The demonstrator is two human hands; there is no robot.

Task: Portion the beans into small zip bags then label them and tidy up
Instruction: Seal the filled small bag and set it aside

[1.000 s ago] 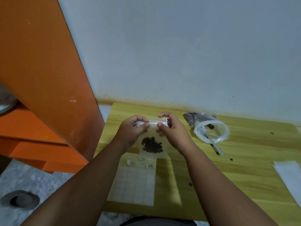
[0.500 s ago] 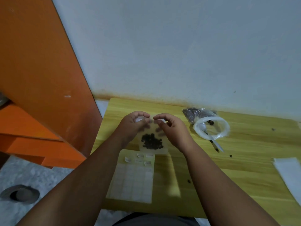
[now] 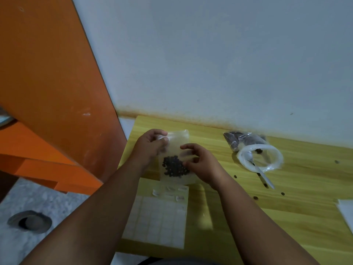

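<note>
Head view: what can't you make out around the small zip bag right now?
Seal of the small zip bag: blurred, its corner gripped by the left hand; closed or not, unclear.
The right hand: touching or pinching the bag, cannot tell.
The label sheet: any writing too small.
The white sheet: cut off by the right edge.

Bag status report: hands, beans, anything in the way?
Left hand pinches bag's top corner; right hand at its right edge, grip unclear. Beans low inside. Label sheet beside, nothing blocking.
</note>
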